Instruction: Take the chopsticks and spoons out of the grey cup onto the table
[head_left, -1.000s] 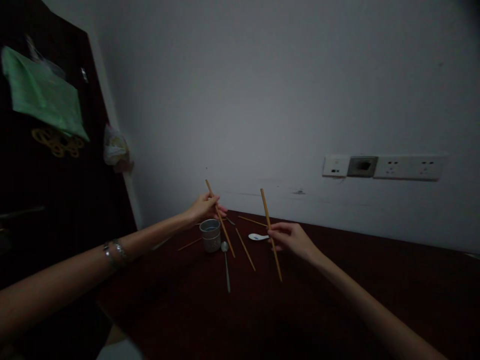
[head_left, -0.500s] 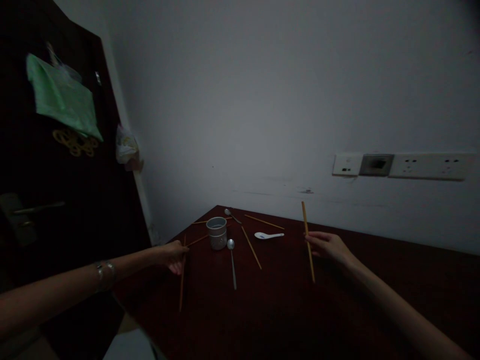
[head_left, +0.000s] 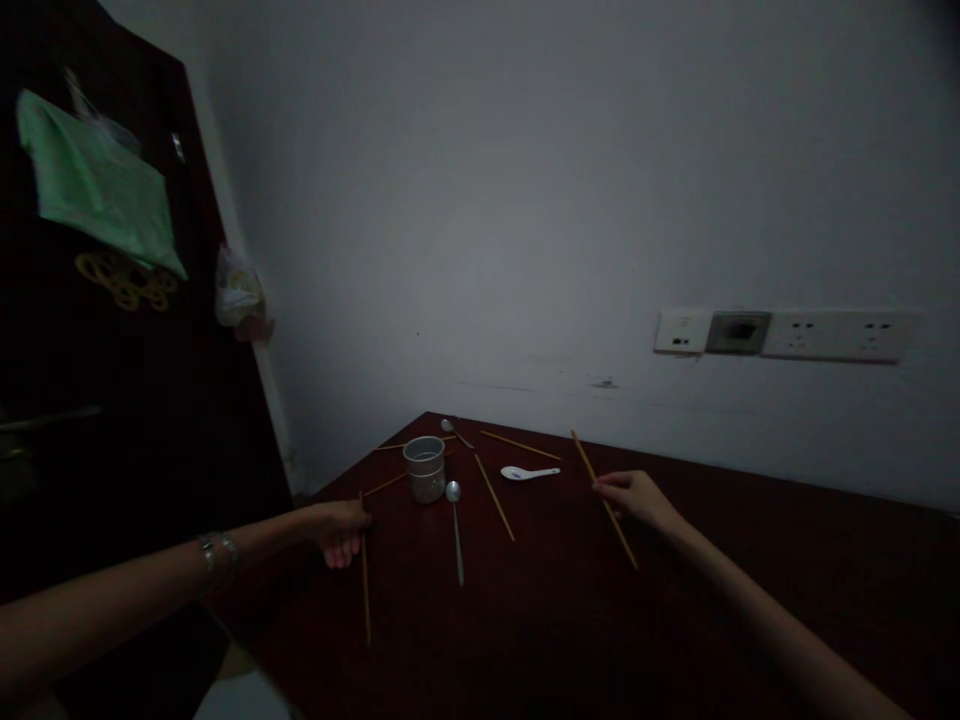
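Observation:
On the left of the dark red table [head_left: 525, 620], my left hand [head_left: 341, 528] is closed on a wooden chopstick [head_left: 366, 595] that points toward me. My right hand [head_left: 634, 500] pinches another chopstick [head_left: 619, 535] near its middle; it slants from upper left to lower right. Between my hands stands a grey metal cup [head_left: 425, 470]. A long-handled metal spoon [head_left: 457, 535] lies just right of the cup, with a loose chopstick [head_left: 495, 498] beyond it. A white soup spoon [head_left: 529, 473] rests nearer my right hand.
Behind the cup lie a second metal spoon [head_left: 457, 434] and several chopsticks, one [head_left: 520, 445] along the wall side. A wall with a socket strip [head_left: 825, 335] rises behind the table. At the left is a dark door [head_left: 150, 420] with a green cloth [head_left: 105, 185] hanging on it.
The chopstick in my right hand has tilted from nearly upright to a leftward lean. My left hand has shifted slightly down with its chopstick. The whole view has drifted slightly.

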